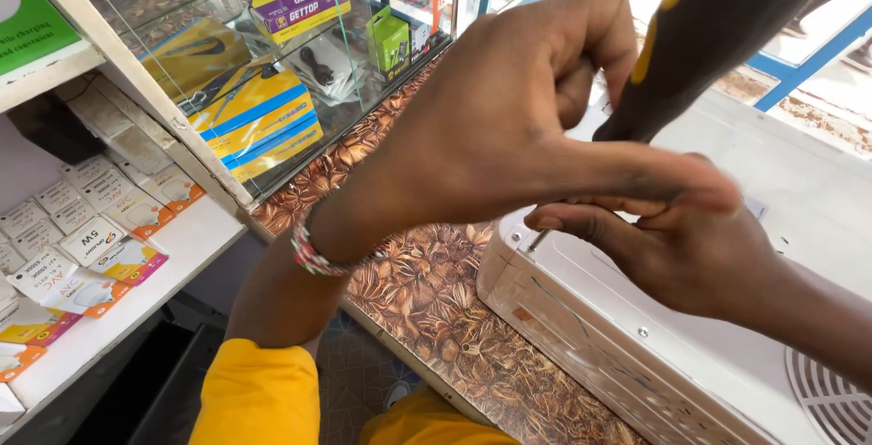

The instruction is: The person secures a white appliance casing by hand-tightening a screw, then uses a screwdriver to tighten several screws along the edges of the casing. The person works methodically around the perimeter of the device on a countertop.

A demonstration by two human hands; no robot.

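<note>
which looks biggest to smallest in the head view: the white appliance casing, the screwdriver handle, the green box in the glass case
1. white appliance casing
2. screwdriver handle, though it is close to the camera, so it looks larger than it is
3. green box

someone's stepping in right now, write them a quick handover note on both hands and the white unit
Left hand: wrapped around the black and yellow screwdriver, thumb stretched out over the tip area.
Right hand: fingers pinched at the screwdriver tip, steadying it on the white unit.
The unit lies on the brown patterned counter, beside a glass display case.
Done: screwdriver set at the unit's top edge.
Left: the screw under the hands is hidden; other screws show along the front edge.
</note>
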